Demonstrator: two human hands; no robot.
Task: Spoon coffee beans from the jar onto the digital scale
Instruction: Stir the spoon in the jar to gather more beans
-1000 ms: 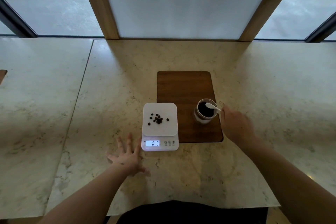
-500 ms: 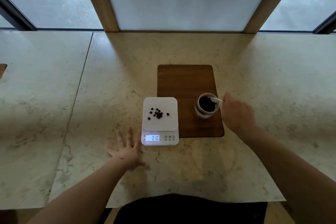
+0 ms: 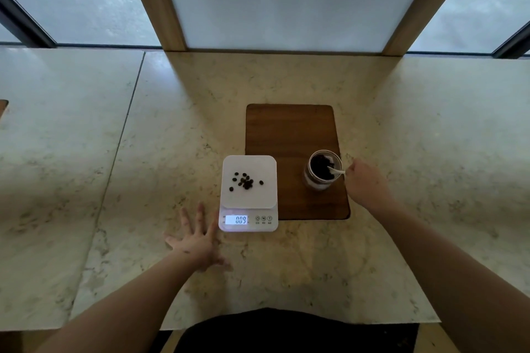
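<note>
A white digital scale (image 3: 249, 203) sits on the marble counter with several dark coffee beans (image 3: 245, 180) on its platform; its lit display reads 009. To its right a glass jar (image 3: 324, 173) of beans stands on a brown wooden board (image 3: 289, 135). My right hand (image 3: 368, 185) is shut on the handle of a white spoon (image 3: 336, 171), whose bowl is dipped into the jar among the beans. My left hand (image 3: 198, 241) lies flat on the counter with fingers spread, just left of the scale's front corner.
The marble counter (image 3: 286, 261) runs wide on both sides, with a seam at the left. A white panel in a wooden frame (image 3: 169, 0) rises at the back edge. The counter's near edge lies close to my body.
The spoon's bowl has gone deeper into the jar's beans. The display changed from 010 to 009. My left hand has stayed flat.
</note>
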